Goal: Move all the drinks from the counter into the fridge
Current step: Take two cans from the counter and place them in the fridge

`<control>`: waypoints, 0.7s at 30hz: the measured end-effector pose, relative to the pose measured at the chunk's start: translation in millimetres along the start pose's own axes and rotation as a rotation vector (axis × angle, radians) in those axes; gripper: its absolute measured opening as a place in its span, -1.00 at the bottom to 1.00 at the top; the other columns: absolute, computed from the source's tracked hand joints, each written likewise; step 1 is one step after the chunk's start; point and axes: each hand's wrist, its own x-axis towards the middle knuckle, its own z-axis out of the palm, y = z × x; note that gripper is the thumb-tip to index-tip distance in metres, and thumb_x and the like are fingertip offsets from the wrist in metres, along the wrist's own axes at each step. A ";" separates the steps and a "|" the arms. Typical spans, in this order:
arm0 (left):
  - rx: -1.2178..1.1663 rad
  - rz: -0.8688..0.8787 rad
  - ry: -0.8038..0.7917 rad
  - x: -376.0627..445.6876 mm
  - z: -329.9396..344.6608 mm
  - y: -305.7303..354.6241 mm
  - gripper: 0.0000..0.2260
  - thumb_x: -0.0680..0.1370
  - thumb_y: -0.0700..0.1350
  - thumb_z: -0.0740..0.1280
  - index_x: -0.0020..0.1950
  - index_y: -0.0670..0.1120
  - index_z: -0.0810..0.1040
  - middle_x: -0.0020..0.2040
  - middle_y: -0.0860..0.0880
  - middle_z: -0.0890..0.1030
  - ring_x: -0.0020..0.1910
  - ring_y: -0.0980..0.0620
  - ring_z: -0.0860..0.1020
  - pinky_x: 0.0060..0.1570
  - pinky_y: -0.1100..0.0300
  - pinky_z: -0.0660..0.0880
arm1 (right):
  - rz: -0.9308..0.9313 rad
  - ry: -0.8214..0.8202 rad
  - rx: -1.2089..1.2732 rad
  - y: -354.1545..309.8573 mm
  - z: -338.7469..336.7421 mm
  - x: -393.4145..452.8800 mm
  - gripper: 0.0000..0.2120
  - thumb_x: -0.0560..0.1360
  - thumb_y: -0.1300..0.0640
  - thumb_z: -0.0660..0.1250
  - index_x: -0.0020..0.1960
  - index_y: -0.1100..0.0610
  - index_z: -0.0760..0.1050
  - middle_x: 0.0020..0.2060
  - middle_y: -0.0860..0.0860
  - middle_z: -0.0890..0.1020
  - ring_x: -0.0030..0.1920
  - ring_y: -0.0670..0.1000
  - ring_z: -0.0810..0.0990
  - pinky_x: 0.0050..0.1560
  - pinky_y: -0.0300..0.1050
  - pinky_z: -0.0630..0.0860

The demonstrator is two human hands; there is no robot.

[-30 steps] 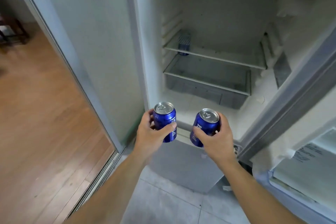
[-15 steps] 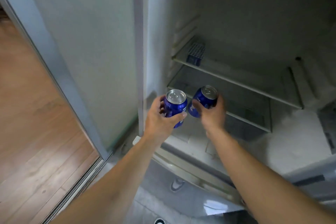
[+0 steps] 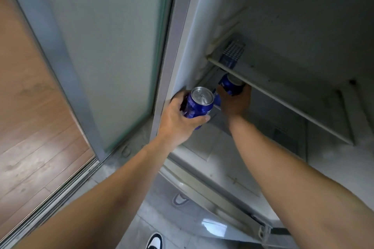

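My left hand [image 3: 178, 123] grips a blue drink can [image 3: 199, 105] with a silver top, held upright at the fridge's left front edge. My right hand [image 3: 235, 101] reaches deeper inside and holds a second blue can [image 3: 230, 85], tilted, just under the glass shelf [image 3: 283, 95]; the shelf's front edge hides its top. A third blue can [image 3: 231, 55] stands on that shelf at the back left. Below the shelf lies a clear drawer [image 3: 283, 133].
The open fridge's white inner walls surround both hands. A frosted glass sliding door [image 3: 105, 46] stands just left of the fridge, with wooden floor [image 3: 30, 107] beyond it. My shoes [image 3: 154, 241] show on the grey tiled floor below.
Both hands moved forward into the fridge. The right hand carried its can deeper, under the glass shelf; the left hand's can came up to the fridge's left edge. The view moved closer.
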 end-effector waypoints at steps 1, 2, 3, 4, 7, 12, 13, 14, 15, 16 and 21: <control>0.003 0.004 -0.009 1.9 2.0 -0.4 -0.30 0.26 0.02 0.65 0.33 0.10 0.43 0.06 0.28 0.54 0.01 0.52 0.49 -0.16 0.62 0.42 | 0.016 0.012 0.005 1.7 5.5 5.9 -0.31 0.28 0.17 0.62 0.34 0.16 0.43 0.22 0.05 0.61 0.15 0.00 0.62 0.24 -0.08 0.54; 0.006 0.009 -0.018 3.4 4.2 -1.6 -0.32 0.26 0.03 0.65 0.30 0.09 0.44 0.05 0.29 0.55 0.00 0.56 0.47 -0.18 0.64 0.39 | 0.040 0.017 0.011 2.0 10.8 12.7 -0.32 0.27 0.15 0.63 0.32 0.18 0.45 0.22 0.06 0.62 0.15 0.01 0.63 0.25 -0.02 0.55; 0.011 0.015 -0.024 4.4 6.5 -3.5 -0.34 0.26 0.03 0.65 0.28 0.11 0.44 0.04 0.29 0.56 0.00 0.57 0.46 -0.19 0.66 0.37 | 0.059 0.011 0.013 2.2 15.7 20.0 -0.33 0.27 0.14 0.63 0.31 0.20 0.47 0.22 0.07 0.63 0.15 0.02 0.64 0.25 0.00 0.55; 0.016 0.021 -0.030 4.8 8.5 -5.5 -0.34 0.26 0.04 0.65 0.28 0.13 0.44 0.04 0.29 0.57 0.00 0.57 0.46 -0.18 0.66 0.37 | 0.064 -0.001 0.009 2.4 19.6 26.9 -0.34 0.28 0.14 0.63 0.31 0.21 0.48 0.22 0.08 0.63 0.17 0.03 0.64 0.25 0.00 0.56; 0.019 0.027 -0.055 5.0 12.8 -9.9 -0.30 0.27 0.05 0.64 0.34 0.12 0.44 0.10 0.24 0.58 0.05 0.51 0.48 -0.15 0.63 0.40 | 0.002 -0.015 -0.028 3.8 23.5 41.3 -0.30 0.29 0.13 0.64 0.35 0.23 0.46 0.26 0.09 0.59 0.19 -0.04 0.58 0.17 -0.37 0.51; 0.015 0.013 -0.077 8.3 18.8 -10.7 -0.35 0.27 0.00 0.65 0.30 0.11 0.48 0.02 0.25 0.61 -0.01 0.50 0.51 -0.18 0.62 0.40 | 0.029 -0.020 -0.049 13.6 20.0 47.6 -0.38 0.43 0.22 0.53 0.41 0.26 0.35 0.18 0.05 0.60 0.11 -0.08 0.56 -0.10 -0.58 0.41; 0.016 0.007 -0.074 9.8 20.2 -10.3 -0.37 0.27 0.00 0.65 0.26 0.13 0.48 -0.03 0.29 0.60 -0.05 0.55 0.49 -0.21 0.64 0.39 | 0.048 -0.029 -0.046 15.3 19.2 48.3 -0.43 0.46 0.28 0.48 0.40 0.28 0.34 0.20 0.09 0.60 0.13 -0.04 0.57 -0.08 -0.53 0.44; 0.017 0.002 -0.068 11.2 21.4 -9.8 -0.39 0.27 0.01 0.65 0.23 0.18 0.47 -0.08 0.34 0.58 -0.08 0.59 0.47 -0.24 0.65 0.37 | 0.055 -0.043 -0.048 15.1 19.4 49.3 -0.48 0.47 0.34 0.44 0.37 0.30 0.35 0.20 0.13 0.60 0.14 0.00 0.58 -0.09 -0.48 0.48; 0.016 -0.002 -0.063 12.6 22.5 -9.5 -0.41 0.27 0.02 0.65 0.20 0.22 0.46 -0.12 0.38 0.58 -0.10 0.60 0.47 -0.26 0.65 0.38 | 0.046 -0.045 -0.055 14.2 20.7 51.1 -0.52 0.48 0.38 0.41 0.34 0.33 0.35 0.18 0.17 0.59 0.14 0.04 0.58 -0.11 -0.46 0.51; 0.019 -0.004 -0.061 13.7 23.6 -9.2 -0.41 0.27 0.03 0.65 0.18 0.26 0.45 -0.12 0.40 0.58 -0.10 0.58 0.48 -0.26 0.63 0.39 | 0.028 -0.039 -0.068 12.8 22.7 53.6 -0.56 0.47 0.40 0.40 0.31 0.36 0.36 0.17 0.21 0.58 0.12 0.08 0.59 -0.09 -0.42 0.54; 0.014 0.010 -0.056 18.1 28.5 -8.3 -0.32 0.27 0.06 0.64 0.30 0.19 0.42 0.06 0.29 0.56 0.01 0.43 0.51 -0.23 0.55 0.45 | 0.028 -0.191 -0.136 2.1 35.9 68.9 -0.72 0.59 0.29 0.26 0.28 0.31 0.44 0.15 0.16 0.59 0.11 0.02 0.60 -0.05 -0.43 0.51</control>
